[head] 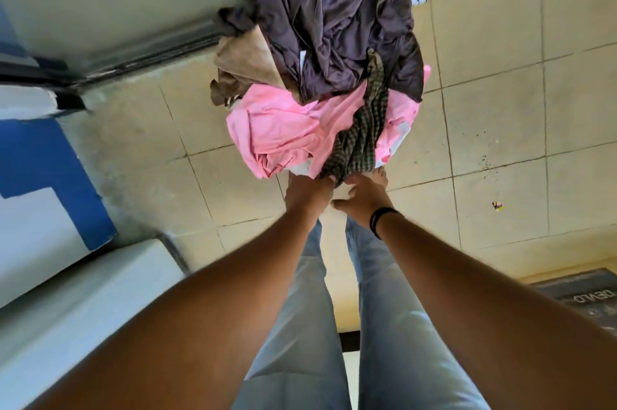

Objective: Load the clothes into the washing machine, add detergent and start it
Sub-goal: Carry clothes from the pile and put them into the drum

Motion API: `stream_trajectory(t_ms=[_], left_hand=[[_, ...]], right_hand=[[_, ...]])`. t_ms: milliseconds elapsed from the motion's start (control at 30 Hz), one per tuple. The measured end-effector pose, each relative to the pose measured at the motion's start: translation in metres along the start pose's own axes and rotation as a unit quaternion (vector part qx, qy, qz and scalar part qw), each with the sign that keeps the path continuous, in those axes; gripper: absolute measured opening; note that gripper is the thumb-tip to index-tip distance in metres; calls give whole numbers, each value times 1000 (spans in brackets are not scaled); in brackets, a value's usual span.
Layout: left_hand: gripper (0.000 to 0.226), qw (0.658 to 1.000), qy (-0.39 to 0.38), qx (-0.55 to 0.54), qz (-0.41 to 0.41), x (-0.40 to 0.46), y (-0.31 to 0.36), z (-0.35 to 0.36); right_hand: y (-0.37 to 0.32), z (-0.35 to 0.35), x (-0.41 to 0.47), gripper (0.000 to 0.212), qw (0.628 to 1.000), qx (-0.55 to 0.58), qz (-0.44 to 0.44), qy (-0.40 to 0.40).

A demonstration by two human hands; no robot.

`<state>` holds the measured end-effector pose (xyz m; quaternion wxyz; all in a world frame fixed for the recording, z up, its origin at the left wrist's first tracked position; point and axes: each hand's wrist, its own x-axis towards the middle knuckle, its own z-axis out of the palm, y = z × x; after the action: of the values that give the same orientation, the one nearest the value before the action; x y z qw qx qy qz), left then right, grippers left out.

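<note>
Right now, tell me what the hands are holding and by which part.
Both hands, left and right, grip the near edge of the clothes pile, around the checked cloth.

The one camera sits on the person's head and looks straight down, close over both arms. Past the fingers lie clothes on the floor.
</note>
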<state>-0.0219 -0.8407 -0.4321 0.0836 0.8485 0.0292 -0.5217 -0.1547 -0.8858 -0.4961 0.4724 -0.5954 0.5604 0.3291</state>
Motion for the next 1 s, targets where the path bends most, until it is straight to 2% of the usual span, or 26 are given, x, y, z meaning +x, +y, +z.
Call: stream_trajectory(t_ms=[67,200,267,333,433,467,533,600,667,733,800,833,933,1000], left_hand=[[48,996,8,23,88,-37,10,-12],[43,984,13,-69,164,-105,28,-45],[38,972,23,-117,202,-129,35,-70],[36,961,5,-185,206,-151,45,-95],[29,931,-68,-304,189,-197,63,-135],[24,922,-88,-329,186,-216,69,-145],[9,909,-104,-354,195,-254,77,-163],[13,893,-95,-379,223,-288,83,-184],[20,881,-20,-366,300,-302,86,-203],[24,856,104,-303,407,-308,89,-221],[28,834,172,-250,461,-316,95,-236],[28,827,183,-229,479,-318,100,-242],[29,819,137,-216,513,-328,117,-253],[28,817,122,-192,530,-335,126,-256]], right_hand=[[-22,-18,-44,82,998,-20,-38,47],[-60,-51,-115,39,980,1,-122,159],[-74,-63,-153,41,970,27,-149,188],[-84,-74,-187,51,961,38,-172,211],[-101,-92,-241,49,945,68,-196,254],[-108,-99,-257,44,940,78,-198,268],[-121,-113,-282,21,930,94,-193,299],[-131,-130,-306,10,920,120,-201,315],[-141,-148,-323,13,912,134,-225,315],[-146,-167,-336,15,896,140,-263,329],[-149,-186,-343,20,883,132,-296,339],[-149,-194,-346,24,879,122,-310,341],[-150,-220,-363,37,864,63,-360,348],[-151,-237,-370,50,855,-12,-352,380]])
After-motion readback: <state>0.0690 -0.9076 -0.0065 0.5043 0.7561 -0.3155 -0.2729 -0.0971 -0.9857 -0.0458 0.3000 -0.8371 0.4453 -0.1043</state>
